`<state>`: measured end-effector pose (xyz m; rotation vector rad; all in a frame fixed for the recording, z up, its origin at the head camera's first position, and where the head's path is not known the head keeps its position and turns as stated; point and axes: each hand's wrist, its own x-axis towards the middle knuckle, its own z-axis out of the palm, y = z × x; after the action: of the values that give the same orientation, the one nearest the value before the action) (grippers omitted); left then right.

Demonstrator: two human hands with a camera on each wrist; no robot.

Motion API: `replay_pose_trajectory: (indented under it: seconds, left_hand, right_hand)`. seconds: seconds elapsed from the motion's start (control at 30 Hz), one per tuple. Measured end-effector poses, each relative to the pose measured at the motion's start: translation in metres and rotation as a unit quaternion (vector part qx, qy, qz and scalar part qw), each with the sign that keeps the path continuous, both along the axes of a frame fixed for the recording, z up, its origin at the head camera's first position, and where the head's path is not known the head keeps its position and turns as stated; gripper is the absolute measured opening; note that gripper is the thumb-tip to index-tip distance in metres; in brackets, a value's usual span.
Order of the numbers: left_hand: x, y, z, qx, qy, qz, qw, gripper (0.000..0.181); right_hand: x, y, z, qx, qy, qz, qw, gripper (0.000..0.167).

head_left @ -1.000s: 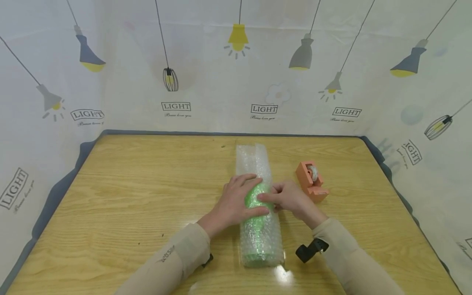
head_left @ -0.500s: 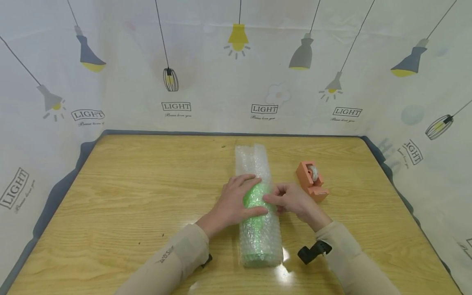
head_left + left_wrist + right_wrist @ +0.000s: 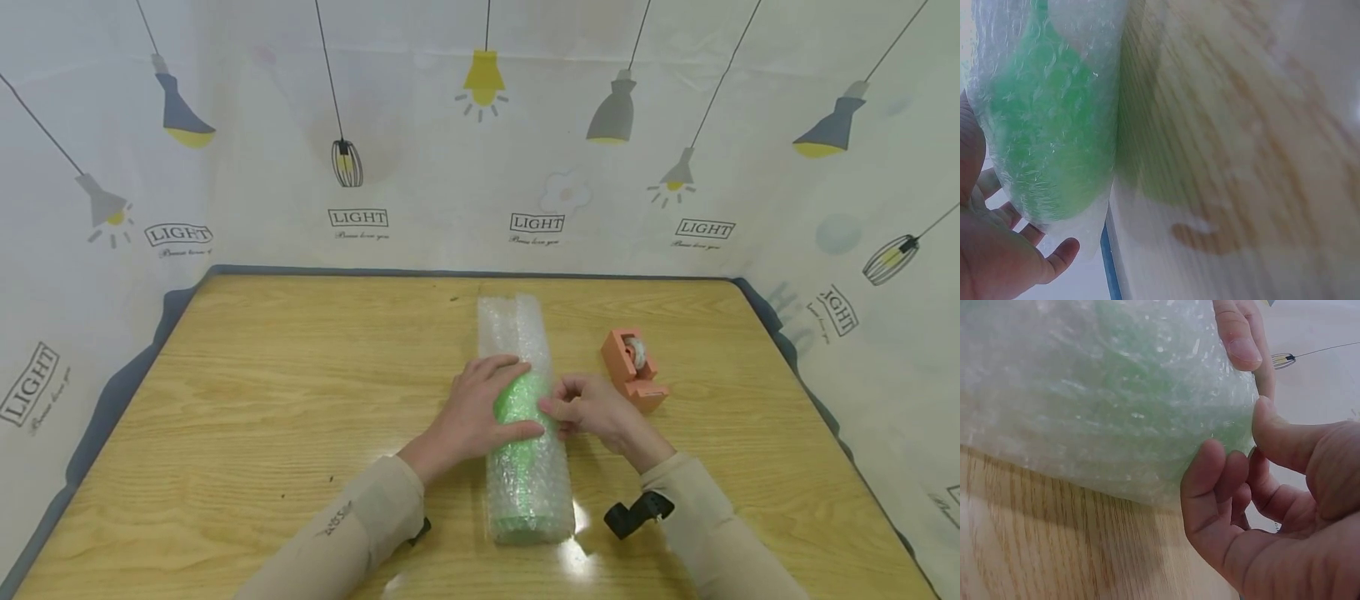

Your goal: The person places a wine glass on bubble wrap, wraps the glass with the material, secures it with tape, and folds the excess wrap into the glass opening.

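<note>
A bundle of clear bubble wrap [image 3: 525, 492] lies lengthwise on the table, rolled round a green object [image 3: 1050, 125] that is wide in the middle with a narrower neck. Across the top of the bundle rests my left hand [image 3: 478, 408], thumb and fingers spread and fairly straight, pressing it. My right hand [image 3: 596, 412] is at the bundle's right side, fingers curled and thumb against the wrap, pinching it there. In the right wrist view, the right hand's fingers [image 3: 1207, 481] touch the bubble wrap. Whether tape lies under the thumb cannot be seen.
An orange tape dispenser [image 3: 633, 371] with a roll of clear tape stands just beyond my right hand. The wooden table [image 3: 300, 350] ends at a printed cloth backdrop [image 3: 442, 167] at the back and sides. Black straps [image 3: 637, 512] hang at the wrists.
My right hand has shifted slightly to the right, its thumb sliding back from the top of the wrap toward the side. My left hand and the bundle have barely moved.
</note>
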<state>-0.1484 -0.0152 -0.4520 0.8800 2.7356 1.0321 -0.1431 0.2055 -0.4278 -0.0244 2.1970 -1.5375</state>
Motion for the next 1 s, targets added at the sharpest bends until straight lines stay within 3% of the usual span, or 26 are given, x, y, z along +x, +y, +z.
replay_pose_trajectory:
  seconds: [0.3,0.47,0.67,0.87,1.0]
  left_hand:
    - [0.0005,-0.0020,0.0026,0.015,-0.009,0.002,0.9998,0.087]
    - [-0.0005,-0.0043,0.0019,0.061,-0.005,0.018,0.9980,0.074]
    - [-0.0003,-0.0053,0.0022,0.133,-0.009,0.059,0.9893,0.067]
    - [0.0034,-0.0040,0.0064,0.147,-0.074,0.120,0.9791,0.081]
    - [0.0043,-0.0025,0.0088,0.139,-0.130,0.157,0.9690,0.092]
  right_hand:
    - [0.0010,0.0002,-0.0012,0.022,0.014,-0.005,0.9996,0.023]
    - [0.0014,0.0000,-0.0012,0.033,0.021,-0.008,0.9992,0.024]
    - [0.0023,0.0004,-0.0012,0.040,0.024,-0.011,0.9988,0.025]
    - [0.0031,-0.0004,-0.0010,0.067,0.019,-0.027,0.9972,0.028]
    - [0.0045,-0.0008,-0.0009,0.063,0.009,-0.032,0.9975,0.049]
